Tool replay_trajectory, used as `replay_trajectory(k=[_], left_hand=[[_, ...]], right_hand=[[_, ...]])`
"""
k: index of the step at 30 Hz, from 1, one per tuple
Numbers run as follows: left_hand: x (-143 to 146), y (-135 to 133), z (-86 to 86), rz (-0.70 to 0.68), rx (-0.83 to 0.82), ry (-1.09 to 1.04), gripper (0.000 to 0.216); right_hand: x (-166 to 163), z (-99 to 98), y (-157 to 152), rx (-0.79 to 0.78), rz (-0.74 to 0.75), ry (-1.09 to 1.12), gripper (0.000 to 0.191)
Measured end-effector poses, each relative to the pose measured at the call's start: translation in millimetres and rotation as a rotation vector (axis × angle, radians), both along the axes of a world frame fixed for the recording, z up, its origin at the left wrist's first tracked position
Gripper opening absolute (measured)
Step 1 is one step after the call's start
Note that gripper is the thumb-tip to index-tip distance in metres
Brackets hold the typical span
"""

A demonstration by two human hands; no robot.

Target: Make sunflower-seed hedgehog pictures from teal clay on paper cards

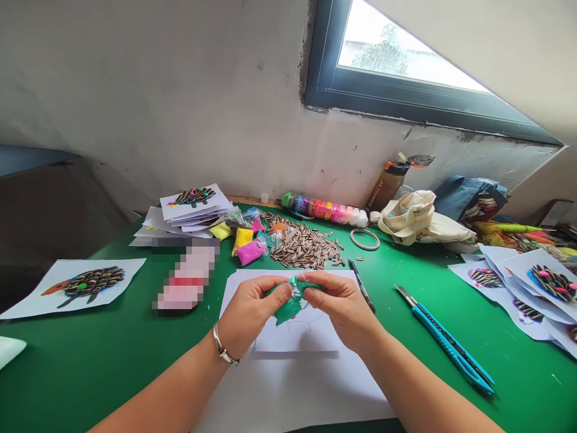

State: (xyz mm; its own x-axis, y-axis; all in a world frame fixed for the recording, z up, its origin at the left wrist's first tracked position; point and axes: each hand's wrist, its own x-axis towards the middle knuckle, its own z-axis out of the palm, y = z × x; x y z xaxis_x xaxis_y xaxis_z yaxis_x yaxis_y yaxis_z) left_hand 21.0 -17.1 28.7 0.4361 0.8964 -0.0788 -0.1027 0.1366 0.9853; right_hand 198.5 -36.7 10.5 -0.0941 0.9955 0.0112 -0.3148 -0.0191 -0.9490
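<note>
At the centre of the frame, the left hand [250,308] and right hand [346,308] pinch a green packet [287,310] from either side, probably because it is too limp for one to steady. It is held over the drawing sheet [315,341], while the seed pile [306,248], upper centre, and blue cutter [445,343], lower right, lie apart, likely leaving room.

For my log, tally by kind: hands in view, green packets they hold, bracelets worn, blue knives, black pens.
Bare left hand and right hand: 2
Green plastic packet: 1
Silver metal bracelet: 1
Blue-handled utility knife: 1
Slim black pen: 1
Total: 6
</note>
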Motion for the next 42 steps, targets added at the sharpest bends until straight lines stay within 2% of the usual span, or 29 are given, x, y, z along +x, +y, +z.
replay_trajectory(k=[5, 12, 14, 18, 21, 28, 35, 42], left_hand=[[-1.4, 0.4, 0.8, 0.102, 0.056, 0.105, 0.034], [2.2, -3.1, 1.8, 0.101, 0.083, 0.181, 0.032], [2.1, -1.9, 1.0, 0.105, 0.077, 0.176, 0.034], [1.0, 1.2, -0.9, 0.125, 0.055, 0.112, 0.037], [0.6, 1.2, -0.3, 0.119, 0.032, 0.078, 0.040], [-0.7, -0.3, 4.5, 0.133, 0.037, 0.122, 0.034], [-1.1, 3.6, 1.9, 0.109, 0.023, 0.098, 0.038], [-2.6, 0.6, -0.1, 0.098, 0.108, 0.179, 0.029]], right_hand=[[-1.6, 0.3, 0.5, 0.034, 0.170, -0.124, 0.021], [3.6, 6.6, 1.3, 0.110, 0.210, -0.379, 0.014], [2.5, 7.0, 0.9, 0.085, 0.191, -0.353, 0.014], [0.6, 2.9, 2.1, 0.015, 0.108, -0.088, 0.020], [2.9, 0.6, 3.3, -0.020, 0.083, 0.010, 0.023], [10.9, 7.6, 3.5, -0.057, 0.235, -0.025, 0.026], [9.7, -3.4, 4.8, -0.029, 0.138, -0.050, 0.030], [14.0, 1.8, 5.1, -0.067, 0.383, -0.100, 0.022]])
